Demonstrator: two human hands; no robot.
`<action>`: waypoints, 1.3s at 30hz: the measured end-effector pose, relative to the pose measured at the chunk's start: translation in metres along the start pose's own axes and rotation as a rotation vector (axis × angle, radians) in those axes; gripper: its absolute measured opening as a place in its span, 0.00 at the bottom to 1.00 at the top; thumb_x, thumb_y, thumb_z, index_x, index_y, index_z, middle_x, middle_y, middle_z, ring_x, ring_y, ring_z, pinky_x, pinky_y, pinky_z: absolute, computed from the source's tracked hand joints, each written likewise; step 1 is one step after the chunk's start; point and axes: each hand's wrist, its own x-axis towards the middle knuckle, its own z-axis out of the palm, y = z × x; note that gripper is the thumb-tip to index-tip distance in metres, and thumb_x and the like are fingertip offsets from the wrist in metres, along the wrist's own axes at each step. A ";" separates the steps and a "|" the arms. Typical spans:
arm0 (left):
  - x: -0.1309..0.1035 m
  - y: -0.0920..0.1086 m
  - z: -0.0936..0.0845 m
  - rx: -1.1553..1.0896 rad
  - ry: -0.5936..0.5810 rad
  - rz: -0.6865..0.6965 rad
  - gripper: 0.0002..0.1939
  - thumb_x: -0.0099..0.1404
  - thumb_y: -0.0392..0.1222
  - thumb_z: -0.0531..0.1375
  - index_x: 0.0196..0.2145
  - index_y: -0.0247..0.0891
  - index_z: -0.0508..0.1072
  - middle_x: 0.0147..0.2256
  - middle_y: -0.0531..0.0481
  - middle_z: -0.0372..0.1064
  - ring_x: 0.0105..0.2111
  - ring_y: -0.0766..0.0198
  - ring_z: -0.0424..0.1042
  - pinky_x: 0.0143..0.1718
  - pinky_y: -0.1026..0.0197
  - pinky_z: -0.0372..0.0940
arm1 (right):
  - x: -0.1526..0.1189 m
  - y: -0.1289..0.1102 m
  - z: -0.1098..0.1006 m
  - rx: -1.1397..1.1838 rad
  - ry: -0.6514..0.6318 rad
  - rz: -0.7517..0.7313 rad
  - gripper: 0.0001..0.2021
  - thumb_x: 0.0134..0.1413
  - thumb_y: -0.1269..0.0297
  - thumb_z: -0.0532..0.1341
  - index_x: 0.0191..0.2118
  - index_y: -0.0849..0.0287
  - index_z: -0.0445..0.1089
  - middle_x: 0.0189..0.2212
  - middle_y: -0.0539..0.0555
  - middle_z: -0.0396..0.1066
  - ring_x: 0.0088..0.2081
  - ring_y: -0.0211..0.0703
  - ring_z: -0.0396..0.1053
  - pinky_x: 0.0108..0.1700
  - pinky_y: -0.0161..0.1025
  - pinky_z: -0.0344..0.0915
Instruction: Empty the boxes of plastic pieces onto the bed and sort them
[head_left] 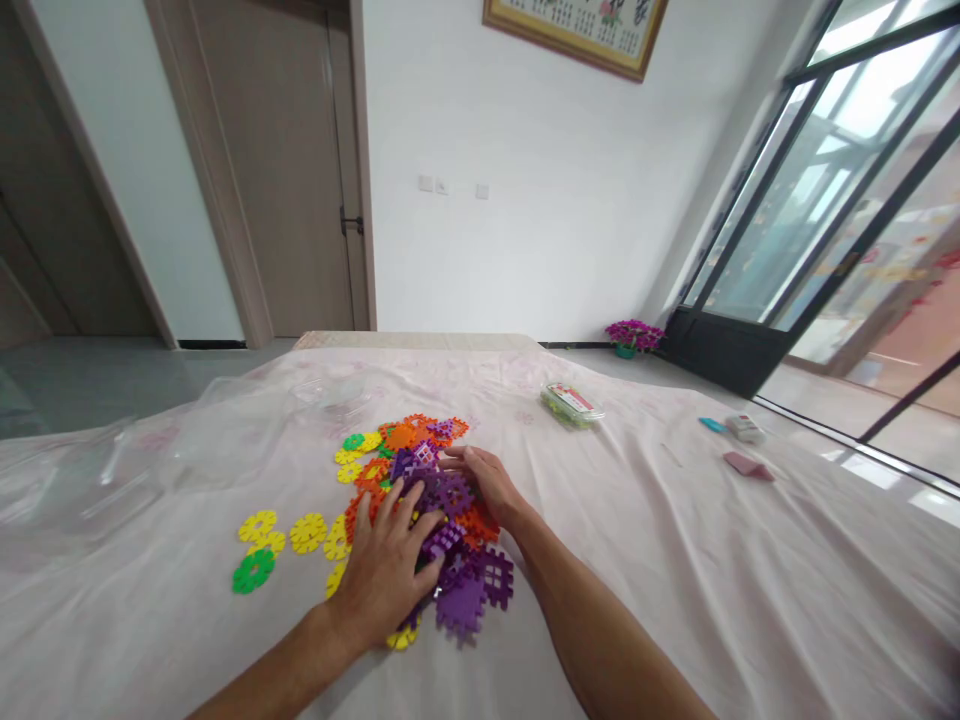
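Note:
A heap of plastic interlocking pieces lies on the cloth-covered table, with purple square pieces (460,604) towards the front and right. Orange gear-shaped pieces (400,436) show at the back and along both sides of the heap. My left hand (386,565) rests on the heap's left side, its fingers spread over the pieces. Against the far right side lies my right hand (484,480), fingers stretched towards the purple pieces; its fingertips are partly hidden. Yellow flower-shaped discs (307,533) and a green disc (253,571) lie flat to the left.
Clear plastic containers (225,430) stand at the left on the pink-white tablecloth (622,560). A lidded clear box with green contents (571,404) is at the back right. Farther right lie a white block-like object (745,428), a pink piece (748,466) and a blue item (712,425).

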 end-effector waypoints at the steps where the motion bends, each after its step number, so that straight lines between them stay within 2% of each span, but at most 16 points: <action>1: 0.002 -0.007 0.000 0.018 -0.001 -0.033 0.23 0.60 0.44 0.62 0.54 0.50 0.74 0.65 0.42 0.60 0.67 0.39 0.52 0.64 0.28 0.40 | 0.003 0.002 -0.005 -0.004 0.081 0.008 0.31 0.58 0.37 0.56 0.49 0.62 0.74 0.43 0.62 0.78 0.42 0.51 0.77 0.48 0.48 0.70; 3: 0.006 -0.022 -0.001 0.046 -0.009 -0.107 0.23 0.58 0.40 0.62 0.52 0.49 0.75 0.63 0.42 0.62 0.65 0.40 0.54 0.64 0.29 0.42 | 0.009 0.006 -0.021 -0.074 0.298 -0.005 0.28 0.57 0.40 0.57 0.46 0.63 0.74 0.42 0.63 0.78 0.39 0.48 0.76 0.44 0.45 0.70; 6: 0.011 -0.042 -0.004 0.079 -0.034 -0.202 0.22 0.58 0.39 0.61 0.51 0.49 0.75 0.62 0.44 0.65 0.63 0.43 0.58 0.63 0.33 0.46 | 0.015 0.014 -0.053 -0.237 0.613 -0.060 0.24 0.59 0.49 0.53 0.50 0.63 0.72 0.45 0.63 0.77 0.40 0.47 0.75 0.43 0.43 0.70; 10: 0.015 -0.061 -0.005 0.143 -0.053 -0.285 0.19 0.61 0.41 0.59 0.50 0.47 0.75 0.60 0.44 0.67 0.62 0.45 0.60 0.62 0.35 0.49 | 0.015 0.026 -0.094 -0.514 0.903 -0.092 0.26 0.58 0.60 0.47 0.58 0.61 0.67 0.49 0.62 0.75 0.45 0.48 0.74 0.45 0.44 0.69; 14: 0.016 -0.070 -0.002 0.167 -0.019 -0.328 0.17 0.64 0.42 0.56 0.50 0.47 0.75 0.59 0.44 0.68 0.62 0.44 0.61 0.60 0.35 0.50 | 0.013 0.027 -0.112 -0.554 1.079 -0.045 0.28 0.56 0.64 0.48 0.60 0.64 0.65 0.51 0.65 0.71 0.48 0.51 0.71 0.50 0.47 0.67; 17: 0.015 -0.073 0.001 0.169 0.002 -0.333 0.17 0.66 0.43 0.54 0.50 0.47 0.75 0.59 0.44 0.68 0.61 0.45 0.61 0.60 0.35 0.50 | 0.015 0.018 -0.122 -0.566 1.150 0.007 0.29 0.55 0.68 0.47 0.61 0.69 0.62 0.55 0.69 0.66 0.50 0.52 0.69 0.54 0.48 0.64; 20: 0.014 -0.075 0.002 0.163 0.015 -0.335 0.16 0.67 0.43 0.54 0.50 0.47 0.76 0.58 0.45 0.69 0.61 0.47 0.62 0.61 0.37 0.49 | 0.017 0.002 -0.138 -0.652 1.193 0.028 0.29 0.54 0.69 0.48 0.62 0.68 0.62 0.57 0.69 0.62 0.52 0.54 0.67 0.56 0.47 0.62; 24: 0.015 -0.077 0.003 0.148 0.024 -0.342 0.15 0.66 0.43 0.55 0.49 0.48 0.76 0.57 0.47 0.70 0.61 0.49 0.62 0.62 0.39 0.48 | 0.016 -0.017 -0.168 -1.073 1.155 0.081 0.27 0.54 0.71 0.52 0.61 0.62 0.64 0.58 0.65 0.62 0.57 0.57 0.60 0.57 0.47 0.59; 27: 0.016 -0.079 0.005 0.145 0.036 -0.334 0.15 0.66 0.43 0.55 0.48 0.48 0.76 0.57 0.47 0.70 0.60 0.50 0.63 0.62 0.40 0.48 | 0.015 -0.026 -0.188 -1.396 0.949 0.090 0.25 0.56 0.72 0.54 0.59 0.58 0.67 0.60 0.62 0.63 0.56 0.56 0.59 0.55 0.47 0.58; 30: 0.016 -0.081 0.008 0.152 0.044 -0.331 0.16 0.66 0.43 0.55 0.49 0.47 0.76 0.58 0.46 0.70 0.60 0.50 0.64 0.61 0.41 0.49 | 0.015 -0.033 -0.202 -1.629 0.744 0.124 0.21 0.59 0.71 0.55 0.57 0.57 0.69 0.56 0.63 0.66 0.56 0.56 0.59 0.54 0.47 0.57; 35: 0.016 -0.080 0.008 0.183 0.053 -0.323 0.17 0.68 0.43 0.53 0.50 0.44 0.75 0.58 0.44 0.70 0.60 0.50 0.64 0.61 0.41 0.50 | 0.020 -0.048 -0.213 -1.772 0.605 0.148 0.17 0.61 0.74 0.54 0.53 0.61 0.72 0.51 0.67 0.70 0.53 0.56 0.62 0.53 0.48 0.56; 39: 0.016 -0.077 0.006 0.180 0.060 -0.321 0.17 0.68 0.41 0.52 0.50 0.43 0.76 0.57 0.44 0.71 0.60 0.49 0.64 0.61 0.41 0.51 | 0.028 -0.057 -0.205 -1.788 0.514 0.126 0.12 0.61 0.73 0.56 0.46 0.61 0.75 0.50 0.65 0.71 0.52 0.53 0.64 0.51 0.44 0.58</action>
